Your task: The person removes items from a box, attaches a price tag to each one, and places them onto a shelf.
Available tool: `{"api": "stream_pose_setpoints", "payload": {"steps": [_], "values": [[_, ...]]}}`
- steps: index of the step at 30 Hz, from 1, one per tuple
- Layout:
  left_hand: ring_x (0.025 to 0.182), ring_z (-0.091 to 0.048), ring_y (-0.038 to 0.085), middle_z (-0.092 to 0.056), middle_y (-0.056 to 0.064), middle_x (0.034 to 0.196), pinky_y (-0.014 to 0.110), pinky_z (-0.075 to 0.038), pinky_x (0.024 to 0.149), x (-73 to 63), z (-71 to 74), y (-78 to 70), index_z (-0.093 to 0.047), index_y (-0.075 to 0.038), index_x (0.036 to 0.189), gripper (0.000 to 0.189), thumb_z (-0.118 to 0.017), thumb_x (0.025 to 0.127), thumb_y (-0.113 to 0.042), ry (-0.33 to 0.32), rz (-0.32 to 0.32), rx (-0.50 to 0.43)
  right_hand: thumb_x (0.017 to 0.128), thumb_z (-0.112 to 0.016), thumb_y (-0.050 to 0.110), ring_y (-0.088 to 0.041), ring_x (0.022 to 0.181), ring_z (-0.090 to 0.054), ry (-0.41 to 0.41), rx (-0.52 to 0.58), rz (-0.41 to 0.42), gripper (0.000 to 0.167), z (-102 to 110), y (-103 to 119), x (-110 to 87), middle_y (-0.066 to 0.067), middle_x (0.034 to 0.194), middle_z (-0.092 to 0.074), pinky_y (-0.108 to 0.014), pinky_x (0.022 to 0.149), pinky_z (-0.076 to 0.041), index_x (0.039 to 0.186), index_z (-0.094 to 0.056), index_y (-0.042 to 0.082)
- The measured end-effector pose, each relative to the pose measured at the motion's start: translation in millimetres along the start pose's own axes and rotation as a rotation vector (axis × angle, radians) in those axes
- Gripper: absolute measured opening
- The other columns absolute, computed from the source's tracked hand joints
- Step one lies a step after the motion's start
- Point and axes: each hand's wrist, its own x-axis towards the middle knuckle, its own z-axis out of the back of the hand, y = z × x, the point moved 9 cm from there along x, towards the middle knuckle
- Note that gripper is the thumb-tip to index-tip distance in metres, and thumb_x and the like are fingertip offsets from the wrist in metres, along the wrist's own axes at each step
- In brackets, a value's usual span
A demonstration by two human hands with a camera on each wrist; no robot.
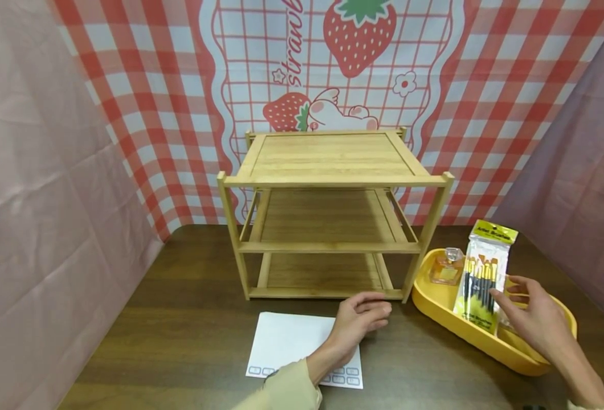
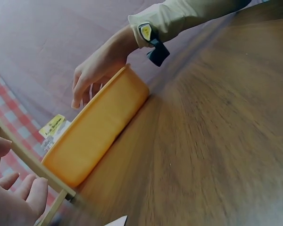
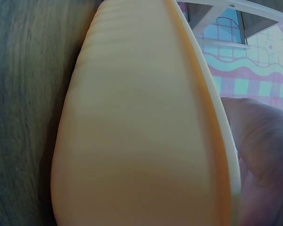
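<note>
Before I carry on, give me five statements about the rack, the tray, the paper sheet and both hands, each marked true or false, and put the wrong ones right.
1. The left hand grips the glass bottle. False: that hand holds nothing; the bottle is in the yellow tray.
2. The pack of brushes stands partly out of the tray. True.
3. The right hand is nearer the brushes than the left one. True.
4. The white sheet lies on the rack. False: it lies on the table, in front of the rack.
5. The rack has three shelves. True.
</note>
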Motion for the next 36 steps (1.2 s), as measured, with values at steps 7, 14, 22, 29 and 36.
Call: {"api": "stream_pose_setpoints", "payload": {"steps": [7, 14, 22, 29, 36], "values": [[0.1, -0.07, 0.022, -0.073, 0.017, 0.108, 0.032, -0.059, 0.089, 5.9, -3.8, 8.7, -0.063, 0.014, 0.124, 0.034, -0.069, 0.093, 0.003, -0.049, 0.002, -0.028, 0.104, -0.062, 0.022, -0.062, 0.102, -0.06, -0.002, -0.009, 0.011, 0.056, 2.5, -1.2, 1.8, -0.046, 0.115, -0.058, -0.012, 0.06, -0.042, 0.133, -0.043, -0.022], [0.093, -0.068, 0.015, -0.073, 0.009, 0.1, 0.031, -0.06, 0.085, 10.8, -11.2, 13.6, -0.063, 0.016, 0.122, 0.031, -0.069, 0.093, 0.005, -0.081, -0.023, -0.076, 0.104, -0.06, 0.019, -0.063, 0.105, -0.058, 0.018, 0.025, 0.009, 0.055, 0.2, -5.1, 3.2, -0.047, 0.116, -0.056, -0.007, 0.061, -0.039, 0.133, -0.041, -0.023], [0.1, -0.069, 0.024, -0.072, 0.013, 0.101, 0.03, -0.061, 0.083, 13.7, -21.6, 22.1, -0.064, 0.015, 0.12, 0.029, -0.069, 0.092, 0.007, -0.098, 0.0, -0.109, 0.105, -0.06, 0.02, -0.063, 0.105, -0.059, 0.033, 0.032, -0.009, 0.055, -1.7, -10.8, 5.2, -0.045, 0.115, -0.058, -0.007, 0.061, -0.04, 0.133, -0.042, -0.023], [0.093, -0.068, 0.019, -0.072, 0.011, 0.099, 0.029, -0.061, 0.079, 15.8, -25.9, 25.6, -0.066, 0.014, 0.118, 0.027, -0.069, 0.091, 0.008, -0.124, 0.014, -0.146, 0.106, -0.059, 0.023, -0.063, 0.107, -0.059, 0.083, 0.042, -0.035, 0.058, -3.1, -13.3, 8.1, -0.047, 0.119, -0.056, -0.011, 0.061, -0.044, 0.134, -0.04, -0.025], [0.089, -0.067, 0.018, -0.072, 0.011, 0.095, 0.028, -0.061, 0.077, 18.6, -31.3, 29.1, -0.067, 0.012, 0.114, 0.024, -0.069, 0.091, 0.009, -0.135, 0.02, -0.164, 0.107, -0.058, 0.024, -0.032, 0.086, -0.073, 0.118, 0.09, -0.06, 0.061, -6.2, -17.7, 8.4, -0.049, 0.123, -0.052, -0.015, 0.061, -0.051, 0.135, -0.038, -0.025]]}}
